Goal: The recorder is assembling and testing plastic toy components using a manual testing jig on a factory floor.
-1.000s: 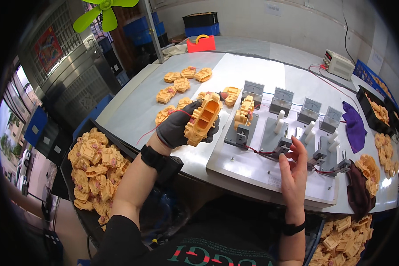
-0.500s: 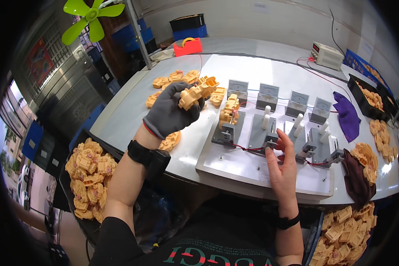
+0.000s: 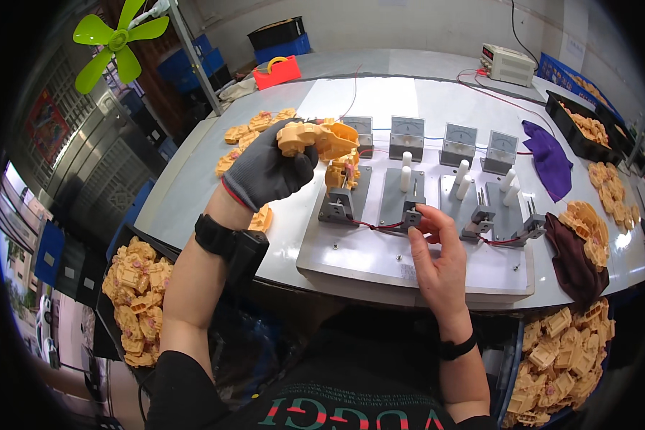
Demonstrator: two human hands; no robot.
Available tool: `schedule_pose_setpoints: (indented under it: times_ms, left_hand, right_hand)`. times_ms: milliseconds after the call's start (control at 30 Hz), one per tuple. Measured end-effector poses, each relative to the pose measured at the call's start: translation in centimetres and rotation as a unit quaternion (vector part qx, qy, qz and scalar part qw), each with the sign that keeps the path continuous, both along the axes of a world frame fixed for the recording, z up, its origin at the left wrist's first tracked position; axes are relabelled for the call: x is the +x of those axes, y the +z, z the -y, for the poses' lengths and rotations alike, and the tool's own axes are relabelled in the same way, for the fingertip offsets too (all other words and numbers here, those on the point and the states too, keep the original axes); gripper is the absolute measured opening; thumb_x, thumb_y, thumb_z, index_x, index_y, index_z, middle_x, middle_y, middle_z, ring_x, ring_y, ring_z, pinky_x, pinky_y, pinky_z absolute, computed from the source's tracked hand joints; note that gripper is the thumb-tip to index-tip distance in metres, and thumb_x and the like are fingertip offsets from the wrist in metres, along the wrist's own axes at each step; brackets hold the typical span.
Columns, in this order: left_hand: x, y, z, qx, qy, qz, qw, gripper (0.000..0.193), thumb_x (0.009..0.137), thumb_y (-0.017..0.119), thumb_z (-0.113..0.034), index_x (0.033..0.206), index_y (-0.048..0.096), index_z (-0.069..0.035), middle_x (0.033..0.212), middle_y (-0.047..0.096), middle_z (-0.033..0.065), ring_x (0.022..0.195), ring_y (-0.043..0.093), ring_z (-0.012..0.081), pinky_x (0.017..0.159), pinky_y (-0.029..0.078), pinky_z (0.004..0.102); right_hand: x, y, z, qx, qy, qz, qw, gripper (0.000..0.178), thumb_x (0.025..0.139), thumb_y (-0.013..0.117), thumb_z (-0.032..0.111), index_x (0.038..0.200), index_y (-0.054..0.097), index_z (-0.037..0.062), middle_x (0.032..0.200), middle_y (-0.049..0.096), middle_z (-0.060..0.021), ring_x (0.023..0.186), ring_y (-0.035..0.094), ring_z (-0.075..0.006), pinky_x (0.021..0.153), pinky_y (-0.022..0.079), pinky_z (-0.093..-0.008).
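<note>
My left hand [image 3: 269,172], in a dark grey glove, is closed round a tan moulded plastic part [image 3: 319,138] and holds it above the left end of a white test board [image 3: 358,261]. Behind and below it, another tan plastic part [image 3: 344,174] is set on the leftmost grey fixture, partly hidden. My bare right hand [image 3: 441,261] has thumb and index finger at the small grey contact block [image 3: 411,217] of the second fixture, apparently pinching it. That fixture's grey base plate [image 3: 393,197] carries two white pegs [image 3: 405,172] with no part on them.
Several panel meters [image 3: 407,136] line the board's far side. Loose tan parts [image 3: 240,136] lie to the left, and full bins [image 3: 140,294] stand at both sides. A purple cloth [image 3: 548,161], a brown cloth [image 3: 575,254], a power supply [image 3: 507,66] and a green fan [image 3: 118,39] surround the work area.
The view has shifted. My left hand has turned the held plastic part so that another side shows. My right thumb and index finger have closed in at the second fixture's contact block.
</note>
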State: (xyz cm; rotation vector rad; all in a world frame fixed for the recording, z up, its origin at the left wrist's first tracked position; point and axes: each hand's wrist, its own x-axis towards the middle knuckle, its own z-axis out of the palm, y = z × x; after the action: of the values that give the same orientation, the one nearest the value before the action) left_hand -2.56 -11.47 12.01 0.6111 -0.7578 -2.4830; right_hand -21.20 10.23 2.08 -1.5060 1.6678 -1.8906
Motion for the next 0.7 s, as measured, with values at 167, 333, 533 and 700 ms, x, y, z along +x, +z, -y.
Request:
schedule_pose_setpoints:
  times_ms: [167, 333, 533, 700]
  left_hand:
    - [-0.6, 0.0, 0.0, 0.0, -0.001, -0.005, 1.0, 0.038, 0.098, 0.049, -0.033, 0.116, 0.049, 0.001, 0.091, 0.06, 0.0114, 0.073, 0.064, 0.0152, 0.064, 0.058, 0.0213]
    - [-0.3, 0.1, 0.6, 0.047, -0.037, -0.039, 0.997, 0.041, 0.099, 0.047, -0.03, 0.12, 0.044, 0.005, 0.094, 0.06, 0.0134, 0.079, 0.066, 0.018, 0.07, 0.059, 0.0238]
    - [-2.0, 0.5, 0.3, 0.031, -0.041, -0.064, 0.997, 0.043, 0.099, 0.046, -0.03, 0.122, 0.043, 0.006, 0.106, 0.058, 0.017, 0.09, 0.065, 0.0226, 0.078, 0.059, 0.0278]
    - [-5.8, 1.6, -0.4, -0.136, -0.123, -0.038, 0.982, 0.04, 0.098, 0.05, -0.026, 0.127, 0.044, 0.002, 0.116, 0.055, 0.0159, 0.107, 0.059, 0.0225, 0.089, 0.054, 0.0304]
  right_hand:
    - [0.0, 0.1, -0.2, 0.007, 0.004, 0.001, 1.0, 0.033, 0.088, 0.063, 0.007, 0.12, 0.056, 0.0048, 0.099, 0.062, -0.01, 0.088, 0.059, -0.0194, 0.079, 0.047, -0.0302]
    - [-0.1, 0.0, -0.2, 0.007, 0.01, 0.004, 1.0, 0.034, 0.087, 0.064, 0.008, 0.12, 0.056, 0.005, 0.099, 0.062, -0.01, 0.089, 0.059, -0.0199, 0.079, 0.047, -0.0309]
    - [-0.4, 0.1, -0.3, 0.006, 0.011, -0.002, 1.0, 0.035, 0.087, 0.066, 0.011, 0.119, 0.056, 0.0049, 0.098, 0.061, -0.0092, 0.088, 0.059, -0.0194, 0.079, 0.047, -0.0303]
    - [-0.9, 0.4, -0.5, 0.029, 0.094, 0.079, 0.992, 0.029, 0.086, 0.067, 0.012, 0.113, 0.059, 0.0042, 0.094, 0.062, -0.0068, 0.084, 0.059, -0.0149, 0.076, 0.047, -0.0272]
